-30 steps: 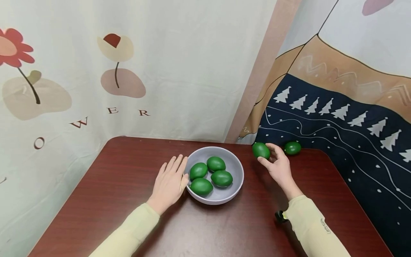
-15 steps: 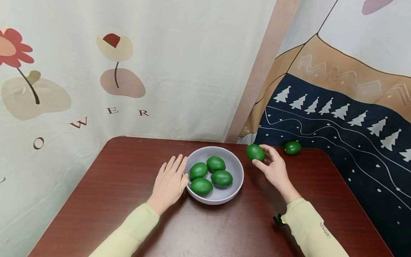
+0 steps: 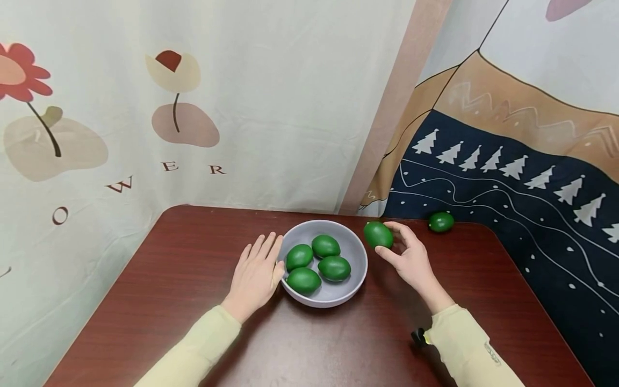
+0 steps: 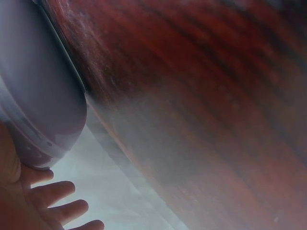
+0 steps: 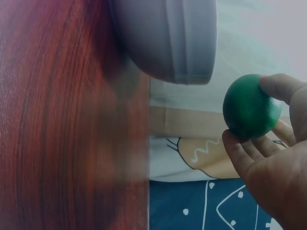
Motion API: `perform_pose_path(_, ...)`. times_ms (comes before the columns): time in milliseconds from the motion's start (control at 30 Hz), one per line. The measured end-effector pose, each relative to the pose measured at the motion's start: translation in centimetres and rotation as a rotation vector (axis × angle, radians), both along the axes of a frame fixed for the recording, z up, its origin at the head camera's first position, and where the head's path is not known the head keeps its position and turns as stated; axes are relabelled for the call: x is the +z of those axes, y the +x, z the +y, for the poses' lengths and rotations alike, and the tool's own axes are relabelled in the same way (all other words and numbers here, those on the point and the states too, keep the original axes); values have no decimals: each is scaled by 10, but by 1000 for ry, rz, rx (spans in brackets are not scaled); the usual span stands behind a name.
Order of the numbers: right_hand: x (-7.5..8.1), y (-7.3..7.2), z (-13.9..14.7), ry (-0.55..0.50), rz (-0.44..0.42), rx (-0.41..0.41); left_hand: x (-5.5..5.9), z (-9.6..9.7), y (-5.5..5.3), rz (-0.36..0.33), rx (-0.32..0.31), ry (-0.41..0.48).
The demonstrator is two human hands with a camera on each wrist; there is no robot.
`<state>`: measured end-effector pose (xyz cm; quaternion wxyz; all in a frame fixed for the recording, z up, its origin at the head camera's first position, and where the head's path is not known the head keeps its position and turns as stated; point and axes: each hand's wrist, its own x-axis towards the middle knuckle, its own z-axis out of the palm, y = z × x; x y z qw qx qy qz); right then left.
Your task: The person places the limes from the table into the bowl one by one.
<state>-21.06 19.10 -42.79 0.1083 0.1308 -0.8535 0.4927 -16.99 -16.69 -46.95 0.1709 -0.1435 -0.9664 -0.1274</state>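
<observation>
Tabletop (image 3: 338, 344): lime (image 3: 378, 235) seemingly near bowl rim (image 3: 323, 302)

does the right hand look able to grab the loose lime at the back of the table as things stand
Probably not: the right hand holds another lime, so it would likely need freeing first. The loose lime itself looks unobstructed.

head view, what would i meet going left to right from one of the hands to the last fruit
Left hand → gray bowl with four green fruits inside → held green fruit → right hand → lone green fruit.
</observation>
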Motion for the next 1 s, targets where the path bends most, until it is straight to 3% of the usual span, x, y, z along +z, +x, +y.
perform_pose_path(533, 4, 11, -7, -69, -38, 72, -1, -1, -1, -6, 3, 0)
perform_pose_path(1000, 4, 20, -13, -134, -9, 167, 1, 0, 0, -17, 3, 1)
